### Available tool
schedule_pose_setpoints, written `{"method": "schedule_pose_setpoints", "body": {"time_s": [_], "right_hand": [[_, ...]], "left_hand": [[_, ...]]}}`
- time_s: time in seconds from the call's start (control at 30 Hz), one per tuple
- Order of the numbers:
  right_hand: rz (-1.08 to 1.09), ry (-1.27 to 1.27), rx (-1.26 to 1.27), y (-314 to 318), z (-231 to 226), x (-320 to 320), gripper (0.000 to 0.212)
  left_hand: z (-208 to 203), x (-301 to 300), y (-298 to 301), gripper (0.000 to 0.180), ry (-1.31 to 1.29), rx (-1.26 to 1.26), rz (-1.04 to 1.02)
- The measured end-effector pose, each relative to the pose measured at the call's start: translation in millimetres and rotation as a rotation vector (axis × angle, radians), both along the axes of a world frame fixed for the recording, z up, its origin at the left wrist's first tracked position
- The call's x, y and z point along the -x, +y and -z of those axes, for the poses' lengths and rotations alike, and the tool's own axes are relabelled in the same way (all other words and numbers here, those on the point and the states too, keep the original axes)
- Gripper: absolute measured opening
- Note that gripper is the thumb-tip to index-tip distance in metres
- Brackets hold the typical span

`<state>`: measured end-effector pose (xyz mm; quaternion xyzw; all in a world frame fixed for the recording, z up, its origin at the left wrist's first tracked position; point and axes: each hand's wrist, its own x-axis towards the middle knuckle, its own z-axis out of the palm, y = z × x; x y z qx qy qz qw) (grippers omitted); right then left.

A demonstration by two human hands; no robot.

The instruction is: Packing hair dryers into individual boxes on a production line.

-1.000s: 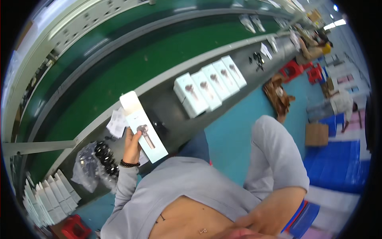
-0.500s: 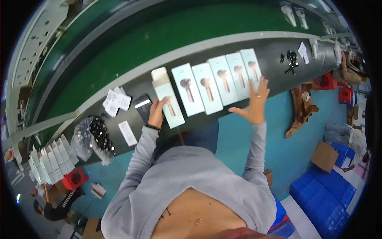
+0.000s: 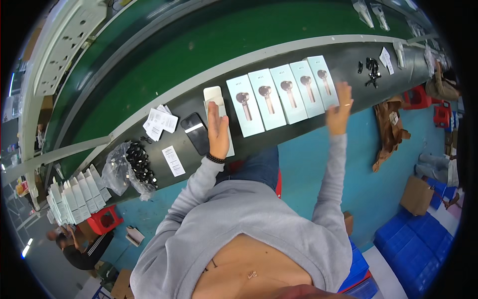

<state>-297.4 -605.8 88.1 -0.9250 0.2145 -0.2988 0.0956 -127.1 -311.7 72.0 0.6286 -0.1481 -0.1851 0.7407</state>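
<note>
Several pale green boxes (image 3: 285, 93), each printed with a picture of a round-headed handheld device, lie side by side in a slanting row on the dark bench. At the left end of the row, a little apart, lies another box (image 3: 213, 93) with its top flap raised. Across this box is my left hand (image 3: 217, 133), fingers stretched out, covering much of it; whether it touches cannot be told. My right hand (image 3: 339, 110) is upright beside the row's right end, fingers extended and nothing in it.
Left of the boxes are a dark phone (image 3: 197, 135), white leaflets (image 3: 159, 122), a single white slip (image 3: 173, 160) and a clear bag (image 3: 117, 169) with small black parts (image 3: 141, 164). More boxes (image 3: 78, 198) stand far left. Black pieces (image 3: 372, 71) lie right. A green conveyor (image 3: 209, 45) runs behind.
My left hand has let go of the open box's side and now lies stretched out over it. My right hand has moved off the row's right end. The whole view has shifted slightly.
</note>
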Motion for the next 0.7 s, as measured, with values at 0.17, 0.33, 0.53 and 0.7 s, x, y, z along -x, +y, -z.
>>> {"method": "schedule_pose_setpoints", "body": {"time_s": [0.17, 0.33, 0.53, 0.7], "right_hand": [[-0.048, -0.397, -1.676, -137.7, 70.6, -4.3, 0.074], [-0.243, -0.301, -2.169, -88.8, 80.2, -29.0, 0.064], [-0.134, -0.053, -1.105, -83.2, 124.1, 8.7, 0.039], [-0.28, 0.158, -0.86, -97.6, 111.9, 0.0, 0.058]], "left_hand": [[51.4, -4.5, -41.5, 0.054, 0.595, 0.069, -0.026], [61.1, -6.3, -36.8, 0.054, 0.69, 0.233, -0.12], [112.7, 13.2, -55.0, 0.061, 0.578, 0.193, 0.087], [43.1, 7.5, -56.4, 0.067, 0.559, 0.115, 0.092]]}}
